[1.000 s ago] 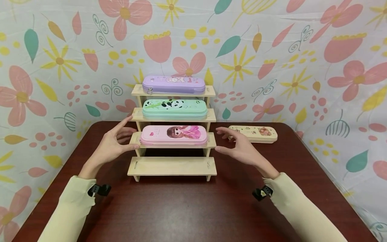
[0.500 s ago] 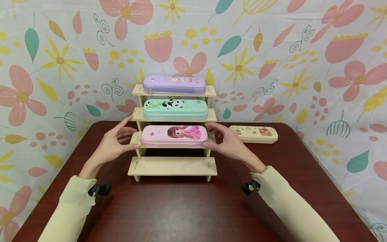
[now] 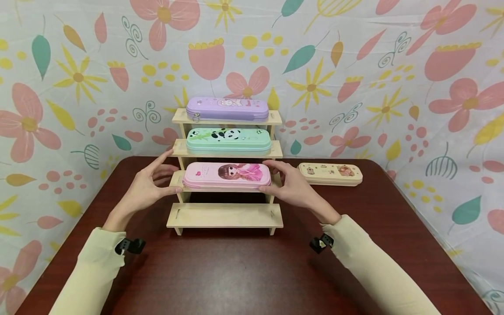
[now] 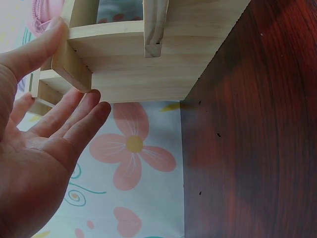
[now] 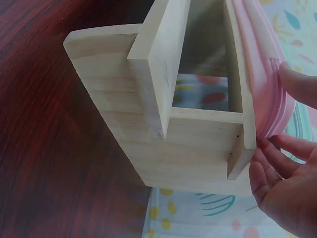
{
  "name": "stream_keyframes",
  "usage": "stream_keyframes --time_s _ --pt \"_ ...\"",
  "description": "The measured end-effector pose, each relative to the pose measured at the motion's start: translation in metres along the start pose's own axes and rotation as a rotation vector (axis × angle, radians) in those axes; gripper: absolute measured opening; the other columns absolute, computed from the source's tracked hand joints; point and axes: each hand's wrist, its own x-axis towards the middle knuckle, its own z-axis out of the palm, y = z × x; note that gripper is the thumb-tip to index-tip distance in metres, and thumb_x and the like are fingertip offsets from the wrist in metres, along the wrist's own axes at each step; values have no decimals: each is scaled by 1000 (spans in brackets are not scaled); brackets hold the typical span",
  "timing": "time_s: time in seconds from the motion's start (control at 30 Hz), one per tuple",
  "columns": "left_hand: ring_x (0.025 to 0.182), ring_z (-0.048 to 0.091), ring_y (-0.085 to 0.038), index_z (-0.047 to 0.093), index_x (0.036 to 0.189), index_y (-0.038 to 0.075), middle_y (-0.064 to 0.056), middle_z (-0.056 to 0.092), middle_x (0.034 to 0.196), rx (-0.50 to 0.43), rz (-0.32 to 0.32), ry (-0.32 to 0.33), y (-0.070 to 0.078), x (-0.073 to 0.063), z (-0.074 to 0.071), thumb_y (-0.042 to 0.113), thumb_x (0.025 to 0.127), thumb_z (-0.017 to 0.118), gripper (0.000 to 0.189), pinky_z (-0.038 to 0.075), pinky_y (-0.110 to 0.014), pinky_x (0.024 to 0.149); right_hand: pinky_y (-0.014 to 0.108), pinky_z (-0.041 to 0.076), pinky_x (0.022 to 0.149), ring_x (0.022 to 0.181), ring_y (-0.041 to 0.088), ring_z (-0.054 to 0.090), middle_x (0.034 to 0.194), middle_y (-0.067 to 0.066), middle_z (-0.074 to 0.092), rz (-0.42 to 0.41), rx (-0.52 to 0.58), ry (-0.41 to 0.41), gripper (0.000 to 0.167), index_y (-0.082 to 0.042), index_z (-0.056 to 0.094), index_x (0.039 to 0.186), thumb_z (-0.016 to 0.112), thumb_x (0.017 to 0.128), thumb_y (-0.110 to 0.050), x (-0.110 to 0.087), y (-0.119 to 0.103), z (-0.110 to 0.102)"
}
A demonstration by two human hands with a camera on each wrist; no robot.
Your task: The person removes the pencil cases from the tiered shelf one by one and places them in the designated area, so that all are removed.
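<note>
A wooden stepped stand holds three zippered pencil cases. On its third tier from the top lies a pink pencil case with a doll picture. My right hand pinches that case's right end, thumb on the front edge and index finger at the back; in the right wrist view, more fingertips lie by the shelf end. My left hand touches the stand's left side with spread, mostly straight fingers, its thumb at the third tier's front edge. A green panda case and a purple case occupy the tiers above.
A cream pencil case lies on the dark red-brown table, right of the stand. Behind the table hangs a flower-printed cloth. The stand's lowest tier bears no case.
My right hand has moved left, from beside the stand onto the right end of the pink pencil case. The left hand and the cases look unmoved.
</note>
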Motion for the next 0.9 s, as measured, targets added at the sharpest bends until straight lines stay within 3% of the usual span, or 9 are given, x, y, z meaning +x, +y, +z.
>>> stream_keyframes --time_s 0.33,0.53,0.67,0.9 --pt "126 62 -33 32 168 31 -17 65 133 -9 -5 -2 -1 0 0 8 84 91 105 50 -50 106 38 42 72 89 32 53 97 11 59 54 -31 -28 76 -13 62 146 92 81 -36 3 -3 2" --pt "125 62 -33 32 168 29 -17 65 133 -14 8 -8 -4 0 -1 5 84 91 105 53 -38 105 38 41 77 94 28 52 99 10 60 69 -38 -30 77 -11 62 146 92 81 -37 6 -5 4" --pt "125 62 -33 32 168 28 -18 65 133 -20 11 -11 -5 0 -1 4 83 91 106 53 -37 104 36 42 71 86 29 54 97 9 60 66 -15 -40 73 -12 63 144 92 82 -36 5 -5 3" --pt "127 61 -33 32 168 27 -20 64 135 -56 25 -30 -7 1 -4 1 84 90 106 53 -40 105 30 37 62 73 33 50 86 19 55 58 80 -60 67 -10 62 142 92 84 -27 1 -3 -2"
